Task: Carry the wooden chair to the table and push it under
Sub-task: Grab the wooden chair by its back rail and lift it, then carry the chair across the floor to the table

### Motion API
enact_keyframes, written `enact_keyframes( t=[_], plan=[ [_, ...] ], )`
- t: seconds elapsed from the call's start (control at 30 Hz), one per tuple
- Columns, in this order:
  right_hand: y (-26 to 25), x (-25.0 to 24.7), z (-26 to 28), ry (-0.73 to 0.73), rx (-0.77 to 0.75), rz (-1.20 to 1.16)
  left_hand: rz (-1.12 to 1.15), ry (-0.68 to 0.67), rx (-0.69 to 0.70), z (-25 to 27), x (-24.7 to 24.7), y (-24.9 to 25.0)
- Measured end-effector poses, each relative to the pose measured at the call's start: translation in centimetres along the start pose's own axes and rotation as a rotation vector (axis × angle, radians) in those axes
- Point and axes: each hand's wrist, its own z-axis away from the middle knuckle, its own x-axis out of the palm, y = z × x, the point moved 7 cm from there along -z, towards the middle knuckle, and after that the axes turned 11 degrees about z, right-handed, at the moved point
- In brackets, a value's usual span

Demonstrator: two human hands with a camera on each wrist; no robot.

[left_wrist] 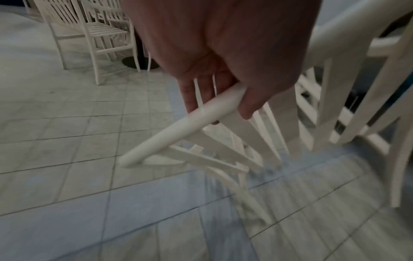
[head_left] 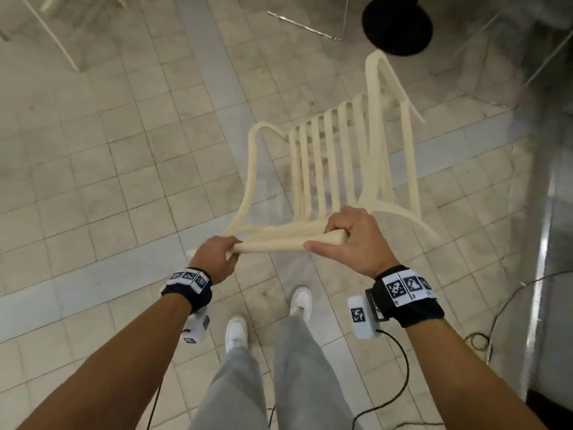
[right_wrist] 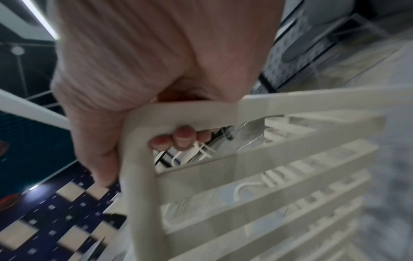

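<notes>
A cream-white wooden chair [head_left: 335, 156] with a slatted back and curved arms hangs tilted in front of me, blurred by motion. My left hand [head_left: 217, 256] grips the left end of its top rail [head_left: 279, 243], and in the left wrist view the fingers [left_wrist: 250, 106] curl round that rail [left_wrist: 178, 127]. My right hand [head_left: 350, 237] grips the right end of the rail, thumb stretched along it. The right wrist view shows fingertips [right_wrist: 181, 137] hooked under the chair's corner [right_wrist: 143, 123]. A round black table base [head_left: 397, 26] stands just beyond the chair.
Pale floor tiles [head_left: 108, 150] spread to the left. Other white chairs [left_wrist: 93, 35] stand around another black base. A glass or metal wall [head_left: 552, 181] runs along the right. A black cable [head_left: 400, 383] trails by my feet [head_left: 299, 302].
</notes>
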Motion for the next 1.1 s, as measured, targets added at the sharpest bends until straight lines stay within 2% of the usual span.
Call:
enact_keyframes(
  t=[0.13,0.27,0.37,0.47,0.53,0.63,0.77,0.9,0.97,1.1],
  plan=[
    [3.4,-5.2,3.0,0.066,0.111,-0.152,-0.007,0.096,0.241,0.5,-2.0,5.5],
    [8.9,-8.9,7.5,0.101,0.248,-0.189,-0.029,0.118,0.529,0.5,-2.6,12.8],
    [13.0,-9.5,11.2,0.13,0.348,-0.144,-0.04,0.104,0.661,-0.3,-1.6,17.8],
    [16.9,-7.3,13.8,0.116,0.457,-0.092,-0.124,0.06,0.75,-1.2,0.5,21.1],
    [18.7,-5.2,15.0,0.13,0.508,-0.096,-0.174,0.045,0.771,-1.5,1.7,21.6],
    [20.0,-3.5,15.2,0.215,0.505,-0.125,-0.191,0.051,0.755,-2.0,2.7,20.6],
    [21.3,-3.9,15.0,0.307,0.469,-0.087,-0.123,0.062,0.768,-2.5,3.9,20.6],
    [23.4,-4.7,14.3,0.348,0.483,-0.056,-0.151,0.063,0.755,-3.9,5.1,22.1],
    [24.2,-5.3,13.9,0.387,0.472,-0.06,-0.215,0.043,0.727,-4.7,5.6,23.2],
    [25.2,-6.7,13.7,0.563,0.522,-0.093,-0.491,0.007,0.653,-6.4,7.7,26.1]
  ],
)
